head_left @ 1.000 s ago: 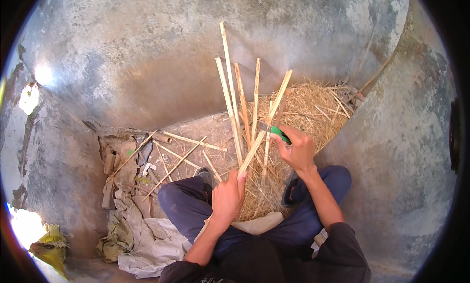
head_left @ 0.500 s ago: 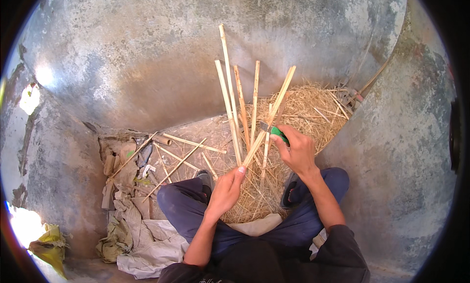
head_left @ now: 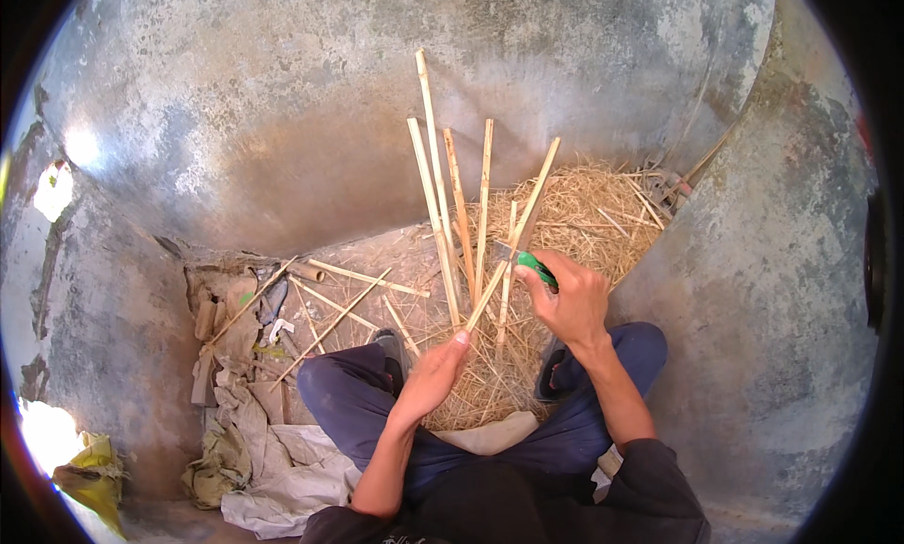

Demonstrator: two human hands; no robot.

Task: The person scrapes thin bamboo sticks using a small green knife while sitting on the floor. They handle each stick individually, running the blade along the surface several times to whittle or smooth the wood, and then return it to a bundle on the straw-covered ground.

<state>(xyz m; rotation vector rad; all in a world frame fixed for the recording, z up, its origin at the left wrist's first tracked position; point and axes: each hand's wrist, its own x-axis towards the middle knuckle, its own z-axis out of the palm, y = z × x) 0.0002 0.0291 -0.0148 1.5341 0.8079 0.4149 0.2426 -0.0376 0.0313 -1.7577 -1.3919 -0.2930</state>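
Near the centre of the frame, the left hand (head_left: pixel 435 375) is closed on the lower part of a slanting strip (head_left: pixel 537 186), while the right hand (head_left: pixel 574 297), apart from it, grips a knife (head_left: pixel 535 262) with its blade at the strip's middle, probably so the wood stays steady. Above, other strips (head_left: pixel 426 182) lean toward the wall (head_left: pixel 311 130), perhaps for easy reach. The fingers partly hide the knife's handle, and the blade's exact contact I cannot tell.

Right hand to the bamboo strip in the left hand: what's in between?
Head view: a green-handled knife, its handle in the right hand, its blade across the bamboo strip.
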